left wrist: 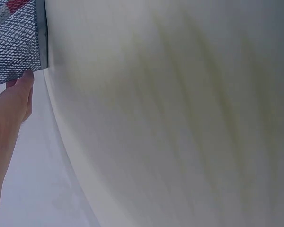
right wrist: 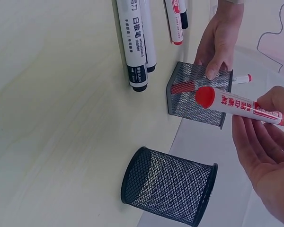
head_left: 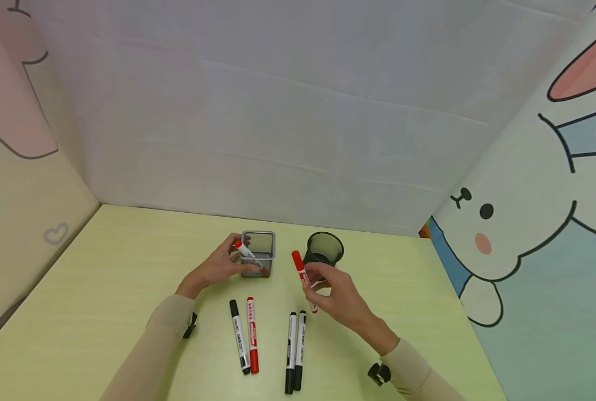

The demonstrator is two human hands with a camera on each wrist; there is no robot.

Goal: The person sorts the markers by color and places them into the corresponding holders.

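My left hand [head_left: 218, 263] holds a square grey mesh pen holder [head_left: 273, 245] by its left side, thumb at the front and fingers behind. Inside it a red-and-white marker [head_left: 245, 250] leans left, one red end above the rim. My right hand [head_left: 342, 295] pinches another red whiteboard marker [right wrist: 234, 103] between thumb and fingers. In the head view this marker stands tilted in the air, just in front of a round black mesh pen holder [right wrist: 173, 187]. In the left wrist view only part of the left hand and the square holder's mesh show.
Nearer on the pale yellow table [head_left: 127, 312] a black marker [head_left: 239, 337] and a red marker [head_left: 253, 335] lie side by side. Right of them lie two black markers [head_left: 291, 352], close together. A white wall [head_left: 258, 139] rises behind; printed panels [head_left: 538, 289] flank the table.
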